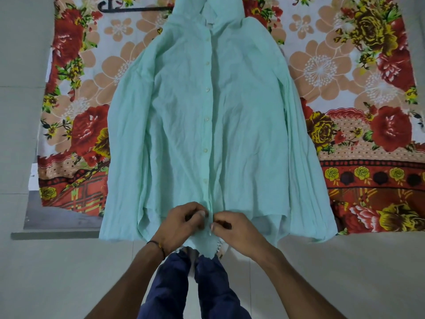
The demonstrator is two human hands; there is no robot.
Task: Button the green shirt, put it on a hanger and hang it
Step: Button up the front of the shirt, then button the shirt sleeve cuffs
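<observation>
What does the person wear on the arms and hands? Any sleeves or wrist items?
The left forearm and right forearm are bare; no sleeve shows. The left hand has a thin dark band round its wrist, with a small orange-yellow part. The right hand and its wrist carry nothing visible. No ring or glove shows on either hand.

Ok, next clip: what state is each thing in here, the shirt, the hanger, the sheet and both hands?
shirt: spread flat, front up; visible buttons look fastened, the hem end is hidden by the hands.
hanger: lying on the sheet beside the collar, one end hidden by the shirt.
left hand: pinches the shirt's front edge at the hem.
right hand: pinches the same edge, opposite side.
sheet: spread under the shirt.
</observation>
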